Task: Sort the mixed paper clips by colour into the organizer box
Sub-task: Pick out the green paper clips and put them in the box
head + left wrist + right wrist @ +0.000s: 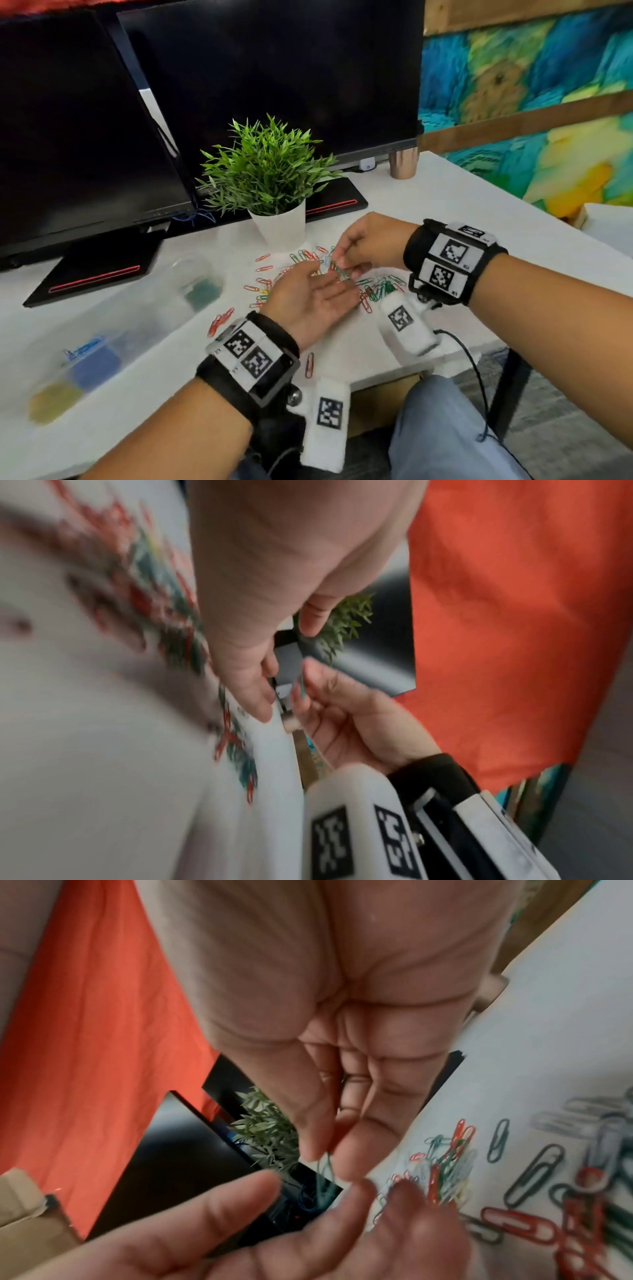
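The mixed paper clips [308, 274] lie scattered in a loose heap on the white desk [445, 212], just in front of the potted plant [270, 178] — red, green, silver and a few yellow ones, with some stray red clips trailing away from the plant toward the near edge. Above that heap the right hand [370, 240] pinches a green paper clip [325, 1177] between thumb and forefinger, the other fingers curled in behind. The left hand [308, 301] waits directly beneath it, palm up with its fingers relaxed and spread, gripping nothing; whether anything lies in the palm cannot be told.

The organizer box [113, 329] — clear plastic — sits on the desk to the left of the plant and nearer the person; it is blurred, but blue, yellowish and dark green patches show in separate compartments. Two dark monitors [239, 68] stand behind the plant, and a copper-coloured cup [404, 164] stands to the plant's right, at the foot of the right-hand monitor.
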